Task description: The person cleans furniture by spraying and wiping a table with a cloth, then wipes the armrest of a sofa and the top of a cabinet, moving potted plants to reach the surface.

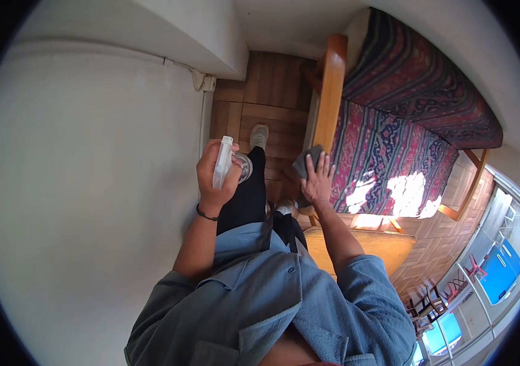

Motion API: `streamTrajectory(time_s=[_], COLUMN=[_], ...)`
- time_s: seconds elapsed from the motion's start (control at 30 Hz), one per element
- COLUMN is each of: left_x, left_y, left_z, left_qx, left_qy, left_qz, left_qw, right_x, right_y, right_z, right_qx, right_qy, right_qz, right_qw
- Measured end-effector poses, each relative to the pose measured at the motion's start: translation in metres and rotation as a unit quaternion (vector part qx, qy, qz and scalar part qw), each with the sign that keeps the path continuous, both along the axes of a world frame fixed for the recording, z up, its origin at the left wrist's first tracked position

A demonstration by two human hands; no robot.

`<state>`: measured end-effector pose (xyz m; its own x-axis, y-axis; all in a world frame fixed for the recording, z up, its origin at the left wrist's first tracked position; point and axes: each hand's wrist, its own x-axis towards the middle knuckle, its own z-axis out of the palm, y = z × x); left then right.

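2 hands: left [209, 175] gripping spray bottle [223, 161], right [317, 185] flat on grey cloth [303, 162] over armrest [332, 91]

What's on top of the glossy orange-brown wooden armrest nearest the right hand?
A dark grey cloth at the near end of the armrest, partly covered by the right hand. The wood beneath the cloth can't be seen.
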<state>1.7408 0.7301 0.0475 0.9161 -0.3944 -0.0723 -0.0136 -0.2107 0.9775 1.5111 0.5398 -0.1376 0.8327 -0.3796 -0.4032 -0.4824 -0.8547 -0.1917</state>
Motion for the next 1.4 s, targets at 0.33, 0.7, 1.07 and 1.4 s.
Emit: streamTrajectory(time_s=[0.33, 0.7, 1.07, 1.4], left_x=[0.059, 0.048, 0.027, 0.059], left_y=[-0.016, -0.019, -0.036, -0.059], left_z=[-0.036, -0.019, 0.0, -0.067], left_qx=[0.031, 0.064, 0.031, -0.011], left_qy=[0.046, 0.005, 0.005, 0.025], left_qz=[-0.053, -0.158, -0.222, -0.28], left_qw=[0.997, 0.985, 0.975, 0.959], right_x=[0.151, 0.214, -0.025, -0.098], right_y=[-0.08, -0.123, 0.07, 0.133], right_z=[-0.008, -0.014, -0.01, -0.054], right_qx=[-0.076, -0.121, -0.037, -0.17], right_qy=[-0.176, -0.194, -0.157, -0.144], right_qz=[-0.126, -0.161, -0.335, -0.363], right_qw=[0.973, 0.96, 0.928, 0.905])
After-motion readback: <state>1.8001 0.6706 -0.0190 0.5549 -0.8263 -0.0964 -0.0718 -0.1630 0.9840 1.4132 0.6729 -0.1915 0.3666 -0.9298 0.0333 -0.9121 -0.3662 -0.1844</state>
